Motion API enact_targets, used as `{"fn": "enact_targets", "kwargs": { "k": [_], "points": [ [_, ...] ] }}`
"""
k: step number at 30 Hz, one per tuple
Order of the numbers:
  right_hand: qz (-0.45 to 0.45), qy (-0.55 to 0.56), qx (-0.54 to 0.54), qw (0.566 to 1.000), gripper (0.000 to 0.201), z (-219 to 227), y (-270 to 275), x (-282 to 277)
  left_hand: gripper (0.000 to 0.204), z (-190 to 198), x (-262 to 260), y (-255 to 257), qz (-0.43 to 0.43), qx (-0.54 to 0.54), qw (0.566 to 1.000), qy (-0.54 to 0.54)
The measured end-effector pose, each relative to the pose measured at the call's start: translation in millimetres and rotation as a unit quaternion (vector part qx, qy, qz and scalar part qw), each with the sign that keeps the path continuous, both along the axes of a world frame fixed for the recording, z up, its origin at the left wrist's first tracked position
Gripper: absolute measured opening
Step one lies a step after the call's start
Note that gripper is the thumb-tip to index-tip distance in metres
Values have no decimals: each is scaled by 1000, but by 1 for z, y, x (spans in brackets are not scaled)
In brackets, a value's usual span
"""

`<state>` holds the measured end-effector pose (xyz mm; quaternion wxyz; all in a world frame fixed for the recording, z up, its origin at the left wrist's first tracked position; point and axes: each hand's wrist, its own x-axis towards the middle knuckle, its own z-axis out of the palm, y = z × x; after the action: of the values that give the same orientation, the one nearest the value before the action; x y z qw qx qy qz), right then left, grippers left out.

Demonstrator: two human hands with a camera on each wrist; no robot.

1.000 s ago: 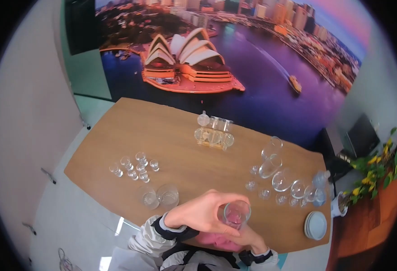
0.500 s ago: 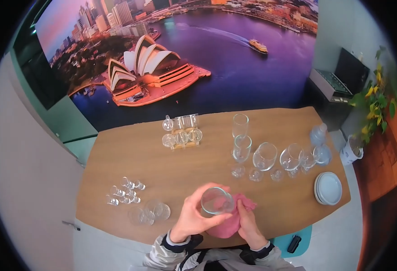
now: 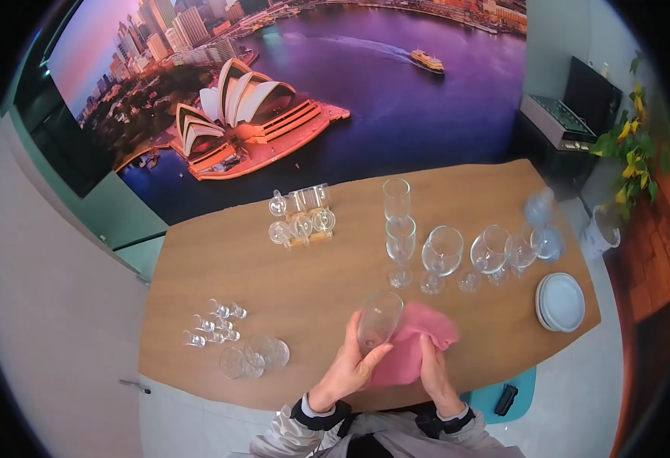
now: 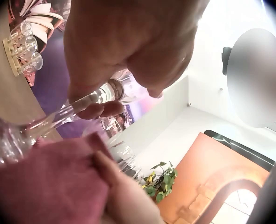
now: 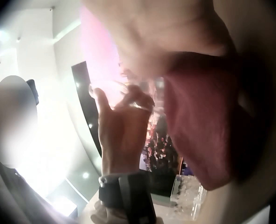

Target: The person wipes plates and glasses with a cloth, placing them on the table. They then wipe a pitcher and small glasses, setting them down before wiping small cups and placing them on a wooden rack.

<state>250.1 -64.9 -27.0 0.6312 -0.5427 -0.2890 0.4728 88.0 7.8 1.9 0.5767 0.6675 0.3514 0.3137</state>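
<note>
Our left hand (image 3: 346,368) grips a clear stemmed glass (image 3: 381,320) — the left-wrist view alone shows its stem — while our right hand (image 3: 436,375) holds a pink cloth (image 3: 404,353) beside it, by the brown wooden table's (image 3: 304,282) near edge.

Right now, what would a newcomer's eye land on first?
Probably the huge mural on the wall behind the table, purple water and white-sailed building. Next, the bright pink cloth in the right hand, beside the clear glass in the left hand, over the table's near side.
</note>
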Motion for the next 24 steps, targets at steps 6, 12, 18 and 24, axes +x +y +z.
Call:
{"fn": "enact_targets", "kwargs": {
  "k": [6, 12, 18, 24],
  "points": [
    [72, -429, 179, 882, 29, 18, 25, -18, 82, -24, 7, -18, -37, 48, 998, 0],
    [-32, -388, 235, 891, 25, 30, 54, 8, 75, -11, -14, -27, -94, -33, 994, 53],
    [182, 469, 101, 858, 66, 21, 53, 21, 58, -13, -19, -26, -127, -63, 987, -79],
    [186, 347, 116, 912, 69, 6, 34, -28, 40, -17, -20, -20, -50, -173, 980, -86]
  ]
}}
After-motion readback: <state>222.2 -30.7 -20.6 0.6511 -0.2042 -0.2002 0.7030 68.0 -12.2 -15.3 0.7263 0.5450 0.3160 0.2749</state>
